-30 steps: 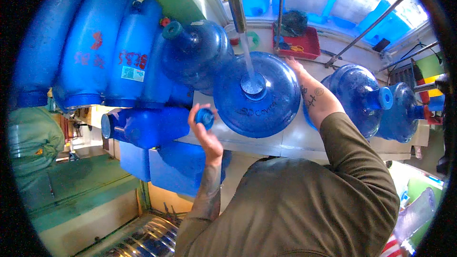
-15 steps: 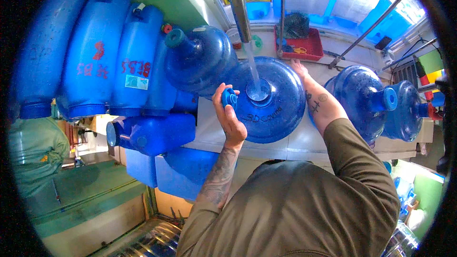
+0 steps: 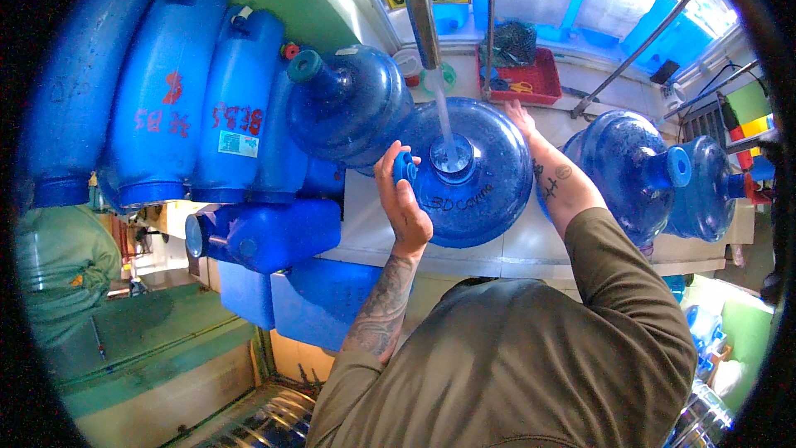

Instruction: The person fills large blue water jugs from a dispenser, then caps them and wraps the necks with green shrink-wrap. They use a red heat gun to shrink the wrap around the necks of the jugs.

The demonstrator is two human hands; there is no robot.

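Observation:
A blue round water jug (image 3: 471, 211) stands upright on the white counter (image 3: 522, 245), a stream of water entering its mouth from a steel spout (image 3: 423, 21). Just left of the mouth, my left hand (image 3: 406, 211) grips a blue cap (image 3: 405, 168). My right hand (image 3: 520, 119) reaches past the jug's right side, fingers stretched out at the back of the counter below a red tray (image 3: 543, 75) holding yellow-handled scissors and a dark mesh bundle; the jug partly adjoins that forearm.
Tall blue containers (image 3: 166, 99) line the left, above lying and stacked blue jerrycans (image 3: 290, 241). Another jug (image 3: 356, 116) tilts behind left. Two jugs (image 3: 622, 174) (image 3: 701, 191) are at the right. Steel rods (image 3: 638, 50) cross the back near a window.
My left hand, with the cap, has moved up and right to beside the jug's mouth. My right hand stays behind the jug's right side; the water still flows.

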